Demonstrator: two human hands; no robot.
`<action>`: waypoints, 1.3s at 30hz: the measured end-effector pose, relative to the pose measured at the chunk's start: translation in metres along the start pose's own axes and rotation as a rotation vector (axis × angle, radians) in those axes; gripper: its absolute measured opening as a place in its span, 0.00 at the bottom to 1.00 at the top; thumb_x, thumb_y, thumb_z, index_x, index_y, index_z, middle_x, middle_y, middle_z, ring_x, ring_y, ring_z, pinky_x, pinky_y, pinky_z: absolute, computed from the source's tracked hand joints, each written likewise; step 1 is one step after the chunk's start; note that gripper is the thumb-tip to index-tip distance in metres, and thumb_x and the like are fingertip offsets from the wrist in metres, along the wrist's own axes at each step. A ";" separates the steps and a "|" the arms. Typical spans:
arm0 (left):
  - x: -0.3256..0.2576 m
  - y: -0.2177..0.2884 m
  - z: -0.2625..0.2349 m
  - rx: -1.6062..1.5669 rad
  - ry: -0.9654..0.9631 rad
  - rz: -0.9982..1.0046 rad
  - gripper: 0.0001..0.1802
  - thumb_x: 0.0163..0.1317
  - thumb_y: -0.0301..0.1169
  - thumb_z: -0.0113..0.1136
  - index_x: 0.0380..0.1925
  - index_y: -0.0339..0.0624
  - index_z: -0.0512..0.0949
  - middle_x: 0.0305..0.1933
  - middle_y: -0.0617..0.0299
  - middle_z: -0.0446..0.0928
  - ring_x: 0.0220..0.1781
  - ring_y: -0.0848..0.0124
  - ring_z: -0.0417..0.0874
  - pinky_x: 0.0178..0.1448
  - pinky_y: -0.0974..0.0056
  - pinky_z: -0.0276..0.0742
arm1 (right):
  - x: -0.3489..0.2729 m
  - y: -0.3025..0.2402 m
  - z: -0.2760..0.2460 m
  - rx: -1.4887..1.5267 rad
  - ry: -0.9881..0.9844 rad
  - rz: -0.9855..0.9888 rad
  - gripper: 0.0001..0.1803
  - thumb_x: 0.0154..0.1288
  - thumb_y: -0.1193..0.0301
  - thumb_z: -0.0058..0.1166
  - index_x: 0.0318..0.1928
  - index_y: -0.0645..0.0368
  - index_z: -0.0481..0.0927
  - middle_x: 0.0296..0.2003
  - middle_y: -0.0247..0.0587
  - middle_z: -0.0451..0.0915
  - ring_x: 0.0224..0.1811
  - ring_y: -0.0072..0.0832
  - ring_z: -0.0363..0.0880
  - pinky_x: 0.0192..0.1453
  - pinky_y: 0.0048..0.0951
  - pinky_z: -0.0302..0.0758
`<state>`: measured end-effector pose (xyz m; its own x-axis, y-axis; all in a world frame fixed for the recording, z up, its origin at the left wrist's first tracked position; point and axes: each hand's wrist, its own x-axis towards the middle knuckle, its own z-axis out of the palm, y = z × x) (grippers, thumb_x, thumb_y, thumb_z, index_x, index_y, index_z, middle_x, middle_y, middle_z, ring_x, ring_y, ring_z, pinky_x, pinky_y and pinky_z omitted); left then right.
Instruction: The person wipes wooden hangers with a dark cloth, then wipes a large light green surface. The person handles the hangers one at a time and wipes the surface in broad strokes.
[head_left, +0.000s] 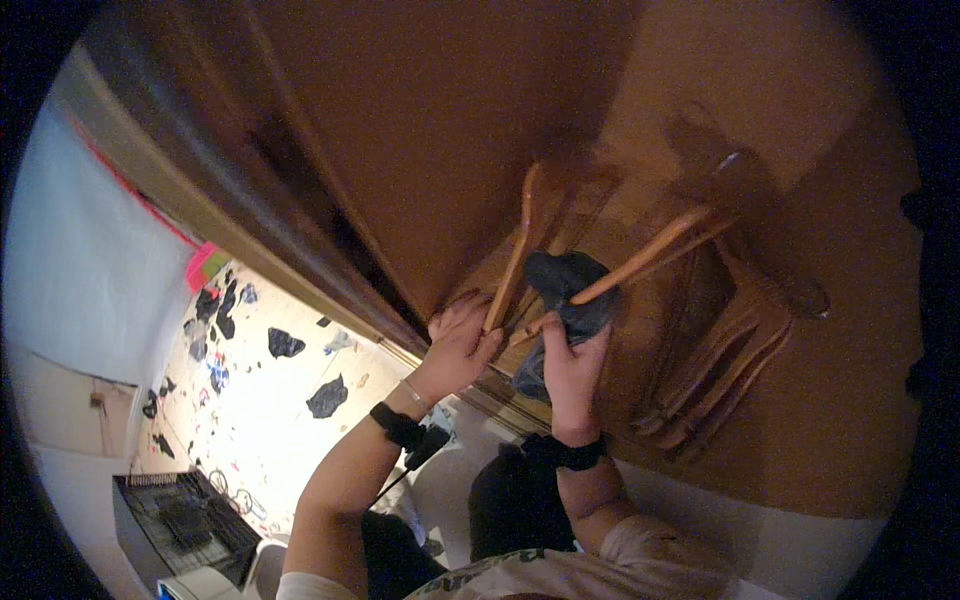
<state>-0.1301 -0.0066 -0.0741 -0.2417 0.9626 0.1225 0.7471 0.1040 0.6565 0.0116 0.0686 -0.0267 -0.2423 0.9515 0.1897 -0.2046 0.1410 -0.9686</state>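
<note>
My left hand (462, 345) is closed round the lower end of a wooden clothes hanger (517, 255), which points up and away from it. Close by on the right, my right hand (575, 375) grips a bunched dark blue cloth (567, 283), thumb on top. The tip of a second wooden hanger arm (650, 252) lies against that cloth from the upper right. A thin wooden piece shows between the two hands. Whether these wooden parts belong to one hanger I cannot tell, as the cloth and shadow hide their joins.
Several more wooden hangers (725, 375) lie to the right in a brown wooden cabinet (800, 430). A dark panel edge (330, 220) runs along the left. Beyond it, dark cloth pieces (327, 397) litter the bright floor, with a black crate (190, 525) and a pink thing (203, 266).
</note>
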 end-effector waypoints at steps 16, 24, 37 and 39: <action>-0.127 0.057 -0.050 -0.734 0.164 0.007 0.17 0.68 0.34 0.40 0.50 0.34 0.68 0.41 0.47 0.74 0.45 0.54 0.76 0.49 0.58 0.71 | -0.113 -0.051 0.056 -0.055 -0.270 -0.291 0.21 0.56 0.76 0.55 0.51 0.66 0.69 0.45 0.48 0.76 0.46 0.37 0.76 0.53 0.34 0.71; -0.161 0.051 -0.063 -0.581 0.721 0.030 0.15 0.65 0.34 0.43 0.42 0.34 0.73 0.40 0.50 0.75 0.44 0.57 0.76 0.50 0.58 0.71 | -0.152 -0.085 0.117 -0.575 -0.632 -0.613 0.23 0.50 0.61 0.63 0.38 0.65 0.72 0.34 0.54 0.74 0.39 0.52 0.73 0.44 0.47 0.71; -0.189 -0.040 -0.024 -2.015 0.976 1.081 0.20 0.71 0.39 0.38 0.58 0.42 0.62 0.59 0.55 0.65 0.62 0.65 0.65 0.64 0.61 0.63 | -0.195 0.004 0.173 -0.146 -1.310 -0.592 0.26 0.62 0.67 0.48 0.60 0.62 0.66 0.63 0.54 0.60 0.65 0.51 0.57 0.68 0.48 0.51; -0.258 -0.135 0.005 -2.417 0.632 0.607 0.22 0.71 0.40 0.37 0.60 0.42 0.60 0.57 0.55 0.66 0.60 0.65 0.67 0.62 0.62 0.65 | -0.202 -0.009 0.181 -0.165 -1.505 -0.657 0.28 0.65 0.70 0.44 0.66 0.59 0.60 0.71 0.47 0.46 0.72 0.49 0.47 0.72 0.47 0.47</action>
<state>-0.1655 -0.2677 -0.1981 -0.7479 0.5902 0.3038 -0.6603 -0.7087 -0.2485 -0.1096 -0.1746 -0.0270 -0.8251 -0.3681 0.4287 -0.5646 0.5071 -0.6512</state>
